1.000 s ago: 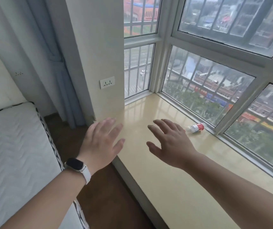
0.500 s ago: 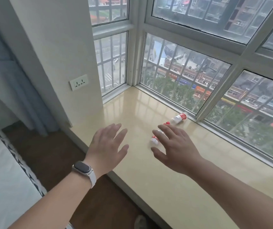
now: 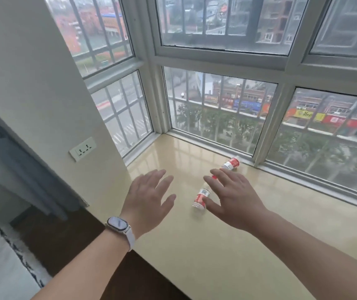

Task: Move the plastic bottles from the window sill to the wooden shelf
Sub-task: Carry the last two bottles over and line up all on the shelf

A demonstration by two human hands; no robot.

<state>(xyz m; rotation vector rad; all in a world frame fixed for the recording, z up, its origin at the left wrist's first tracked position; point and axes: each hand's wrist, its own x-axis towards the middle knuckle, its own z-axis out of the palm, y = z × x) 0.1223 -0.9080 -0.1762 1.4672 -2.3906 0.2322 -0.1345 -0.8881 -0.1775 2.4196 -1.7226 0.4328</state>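
**Both hands open over sill, bottles lying down**

Nearest: both forearms reach in from the bottom edge. Left hand (image 3: 149, 198) w/ a white smartwatch (image 3: 118, 224) on the wrist hovers over the near-left part of the window sill (image 3: 216, 256), palm down, fingers (image 3: 156, 176) spread and released, holding nothing. Right hand (image 3: 236, 200) sits just to its 3 o'clock, also palm down, fingers spread loose, nothing gripped.

Between the two hands, closer to the right one: a small plastic bottle w/ red-and-white label (image 3: 201, 198) lies on its side on the sill; right thumb is just beside or touching it, can't tell which. A bit of red (image 3: 214, 176) shows at the right index finger, mostly hidden, can't tell what it belongs to.

Further out, approx. 12 o'clock from the right hand, a second red-label bottle (image 3: 230, 163) lies on its side near the window frame (image 3: 259, 156), apart from the hand.

At 9–10 o'clock: wall socket (image 3: 82, 148) on the side wall, grey curtain (image 3: 21, 169) below-left of it. Wooden shelf not in view.
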